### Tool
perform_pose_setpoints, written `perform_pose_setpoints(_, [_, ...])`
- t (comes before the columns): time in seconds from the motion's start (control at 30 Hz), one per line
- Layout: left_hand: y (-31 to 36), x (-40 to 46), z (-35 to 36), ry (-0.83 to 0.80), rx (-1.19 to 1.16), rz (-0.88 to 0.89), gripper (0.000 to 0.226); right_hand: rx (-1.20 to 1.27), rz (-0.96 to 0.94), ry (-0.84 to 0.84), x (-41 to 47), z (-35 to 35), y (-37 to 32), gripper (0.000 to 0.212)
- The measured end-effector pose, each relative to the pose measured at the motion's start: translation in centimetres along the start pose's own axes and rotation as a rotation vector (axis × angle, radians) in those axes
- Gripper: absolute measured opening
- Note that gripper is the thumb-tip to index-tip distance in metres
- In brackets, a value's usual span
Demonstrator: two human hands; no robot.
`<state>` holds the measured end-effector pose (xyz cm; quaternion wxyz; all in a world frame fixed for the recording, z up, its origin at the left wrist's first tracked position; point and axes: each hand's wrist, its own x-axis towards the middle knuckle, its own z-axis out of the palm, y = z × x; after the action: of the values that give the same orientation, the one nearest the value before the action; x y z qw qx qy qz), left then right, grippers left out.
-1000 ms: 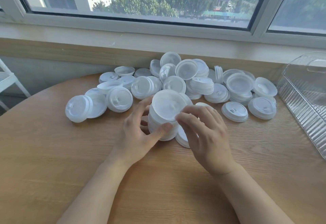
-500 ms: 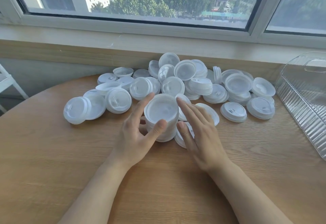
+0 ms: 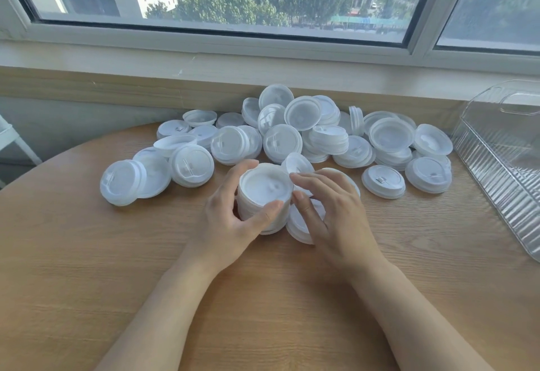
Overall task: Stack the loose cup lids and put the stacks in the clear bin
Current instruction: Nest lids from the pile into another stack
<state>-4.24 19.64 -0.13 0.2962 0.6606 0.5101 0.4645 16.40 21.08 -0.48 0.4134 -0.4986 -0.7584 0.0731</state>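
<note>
On the round wooden table (image 3: 87,268), just in front of the person, stood a short stack of lids (image 3: 264,198), upright, with its top lid showing its hollow side. The left hand (image 3: 230,221) held this stack, thumb curled across its near rim and fingers wrapped round its far left side. The right hand (image 3: 333,212) lay just beside the stack on its right, fingers straight and loosely spread, holding nothing; its fingertips (image 3: 298,179) were at or almost at the stack's rim, though whether they touched could not be told. Under that hand lay a few loose lids (image 3: 301,227), partly hidden by it. Behind the stack, a wide heap of loose cup lids (image 3: 321,136) ran along the table's far edge below the window sill (image 3: 117,57), some lying flat, some leaning on edge, several already nested in small piles. At the right edge of the table, well apart from the hands, stood the clear bin (image 3: 496,148), ribbed, and with no lids visible in it. By the look of it, the step in hand was the building of a stack, and the task was at an early stage, since most lids were still unsorted. The next move would seem to call for the right hand to take a lid from beneath it or from the heap, turn it to match the others, and press it squarely onto the top while the left steadied the column against tipping.
</note>
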Motion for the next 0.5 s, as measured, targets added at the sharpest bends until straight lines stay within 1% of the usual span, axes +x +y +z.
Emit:
perform_pose_setpoints(0.1, [0.0, 0.0, 0.1, 0.007, 0.005, 0.009, 0.065, 0.005, -0.014, 0.000, -0.1, 0.0, 0.2, 0.044])
perform_pose_setpoints(0.17, [-0.1, -0.1, 0.2, 0.028, -0.005, 0.006, 0.070, -0.018, -0.022, 0.034, -0.1, 0.1, 0.3, 0.039])
perform_pose_setpoints(0.3, [-0.5, -0.1, -0.3, 0.089, -0.015, -0.008, 0.079, -0.094, 0.082, 0.128, -0.1, 0.3, 1.4, 0.028])
perform_pose_setpoints(0.4, [-0.8, 0.0, -0.5, 0.130, -0.017, -0.016, 0.078, -0.117, 0.154, 0.079, -0.2, 0.5, 2.1, 0.026])
perform_pose_setpoints(0.5, [-0.9, 0.1, -0.4, 0.127, -0.013, -0.018, 0.079, -0.143, 0.153, 0.049, -0.2, 0.8, 2.2, 0.016])
